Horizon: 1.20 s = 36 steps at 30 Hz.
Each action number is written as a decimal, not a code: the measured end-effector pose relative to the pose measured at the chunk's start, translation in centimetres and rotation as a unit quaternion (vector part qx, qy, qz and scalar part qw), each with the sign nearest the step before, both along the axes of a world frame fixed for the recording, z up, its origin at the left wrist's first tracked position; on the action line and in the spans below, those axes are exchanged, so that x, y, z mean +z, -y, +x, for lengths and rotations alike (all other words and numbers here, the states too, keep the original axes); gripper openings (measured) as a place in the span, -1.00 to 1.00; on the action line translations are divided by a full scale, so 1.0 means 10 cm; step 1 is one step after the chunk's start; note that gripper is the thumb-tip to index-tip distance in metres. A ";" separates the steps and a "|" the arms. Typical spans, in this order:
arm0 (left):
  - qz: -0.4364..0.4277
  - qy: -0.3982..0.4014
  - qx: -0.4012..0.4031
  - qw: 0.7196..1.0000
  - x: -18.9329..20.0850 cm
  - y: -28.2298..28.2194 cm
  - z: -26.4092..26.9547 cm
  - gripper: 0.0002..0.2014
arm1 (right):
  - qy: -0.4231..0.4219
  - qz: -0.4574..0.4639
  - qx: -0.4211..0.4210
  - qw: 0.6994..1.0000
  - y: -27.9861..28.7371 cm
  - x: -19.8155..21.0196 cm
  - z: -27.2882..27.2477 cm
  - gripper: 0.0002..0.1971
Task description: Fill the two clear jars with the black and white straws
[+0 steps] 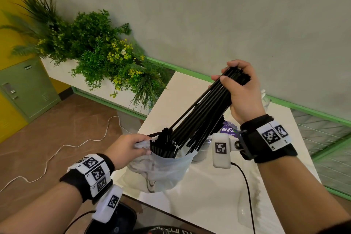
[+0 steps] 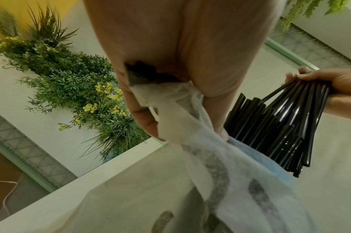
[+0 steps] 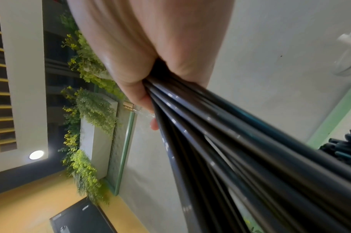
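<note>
My right hand (image 1: 237, 89) grips a thick bundle of black straws (image 1: 205, 112) by its upper end and holds it slanting up out of a thin white plastic bag (image 1: 161, 171). More black straws (image 1: 163, 146) stick out of the bag's mouth. My left hand (image 1: 129, 148) pinches the bag's rim at its left side. In the left wrist view its fingers (image 2: 150, 123) hold the crumpled bag (image 2: 240, 181) beside the bundle (image 2: 286, 126). The right wrist view shows the straws (image 3: 240, 149) running out of my fist. A clear jar (image 1: 205, 146) shows partly behind the bundle. No white straws are visible.
The bag rests on a white table (image 1: 209, 192) with its left edge near the bag. A clear plastic bottle (image 1: 266, 100) stands behind my right hand, and a purple-labelled packet (image 1: 228, 129) lies under it. Green plants (image 1: 106, 53) fill the planter at the back left. A black cable (image 1: 247, 192) crosses the table.
</note>
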<state>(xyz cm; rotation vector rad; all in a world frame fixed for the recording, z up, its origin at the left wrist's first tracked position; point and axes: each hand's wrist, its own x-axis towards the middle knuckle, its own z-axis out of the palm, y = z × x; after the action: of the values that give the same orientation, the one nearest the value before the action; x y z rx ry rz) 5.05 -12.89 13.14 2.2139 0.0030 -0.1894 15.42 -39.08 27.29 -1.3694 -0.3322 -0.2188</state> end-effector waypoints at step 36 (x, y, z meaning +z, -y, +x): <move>0.032 -0.020 0.012 0.999 0.10 -0.02 -0.03 -0.64 | 0.185 -0.010 -0.252 0.950 0.16 -0.09 -0.16 -0.72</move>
<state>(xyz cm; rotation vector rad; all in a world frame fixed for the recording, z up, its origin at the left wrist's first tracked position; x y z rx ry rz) 4.77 -12.65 14.11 2.2717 0.0587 -0.2236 13.78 -40.69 26.36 -1.4124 -0.2890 -0.9064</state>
